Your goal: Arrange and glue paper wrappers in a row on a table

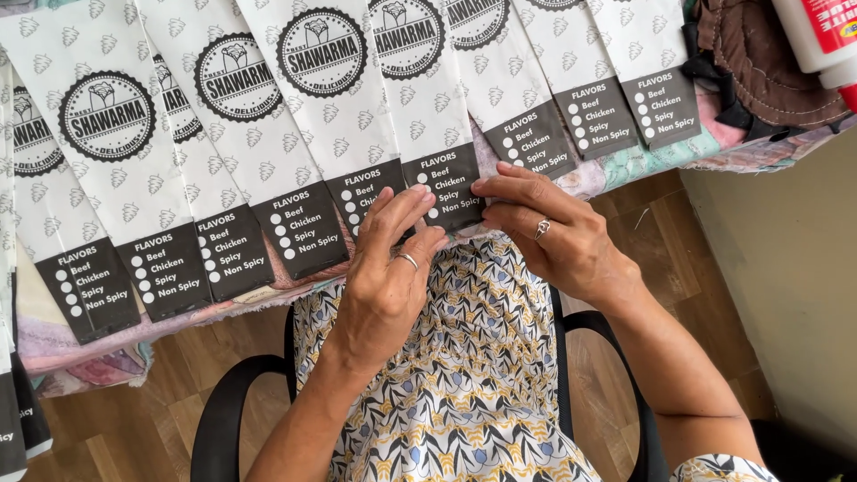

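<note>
Fingers (420, 201) of the left hand (388, 286) and fingers (500, 183) of the right hand (558, 236) were pressed flat, not clenched, on the black lower end of one paper sleeve (420, 107); no pinch grip could be confirmed. That sleeve was found at the near table (625, 165) edge, within an overlapping fanned row of paper sleeves (223, 143). Many were already laid out. A white bottle (817, 36) and brown fabric (759, 62) were noted far right.
</note>
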